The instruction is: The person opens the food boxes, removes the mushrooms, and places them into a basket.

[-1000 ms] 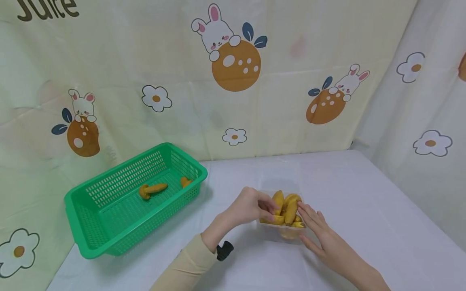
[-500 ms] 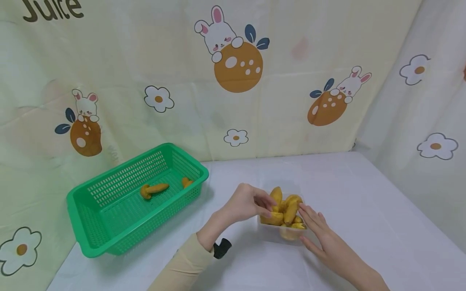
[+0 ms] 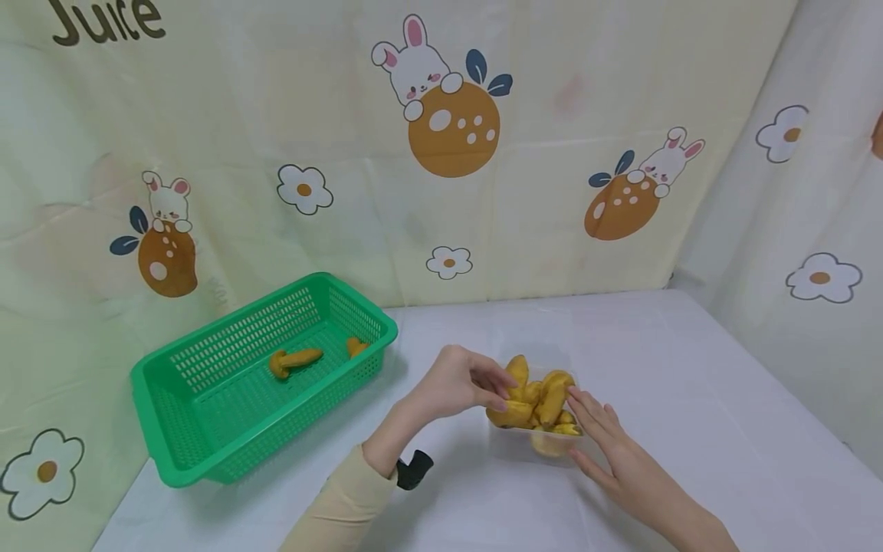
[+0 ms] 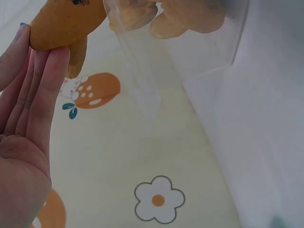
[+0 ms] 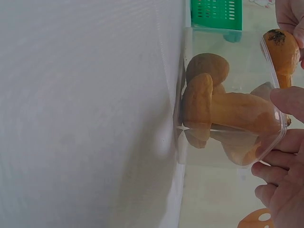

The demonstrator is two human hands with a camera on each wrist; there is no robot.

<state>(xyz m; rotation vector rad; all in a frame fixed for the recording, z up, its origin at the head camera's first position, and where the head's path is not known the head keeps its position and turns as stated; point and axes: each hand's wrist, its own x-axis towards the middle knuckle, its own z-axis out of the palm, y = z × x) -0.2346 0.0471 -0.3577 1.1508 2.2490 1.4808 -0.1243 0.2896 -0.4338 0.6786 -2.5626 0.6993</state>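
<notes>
My left hand [image 3: 461, 383] pinches a yellow-brown mushroom [image 3: 509, 415] between thumb and fingertips at the left rim of a clear plastic box [image 3: 506, 441]. In the left wrist view, the held mushroom [image 4: 66, 26] has a rounded cap with a dark patch and a stem pointing toward the backdrop. Several more mushrooms [image 3: 554, 400] fill the box, one rising above its rim. My right hand [image 3: 624, 456] rests against the box's right side, fingers extended and thumb near the front corner. The right wrist view shows a thick-stemmed mushroom [image 5: 237, 110] through the wall.
A green perforated basket [image 3: 141, 406] stands to the left, holding a mushroom [image 3: 297, 359] and another [image 3: 356, 347] partly hidden by its near wall. Behind the box is a faint clear panel [image 3: 531, 333]. A patterned backdrop [image 3: 331, 261] hangs along the white table's [image 3: 690, 383] far edge.
My left hand has moved left and slightly up, bringing the pinched mushroom from inside the box out over its left rim. My right hand stays against the box. The head view has shifted slightly.
</notes>
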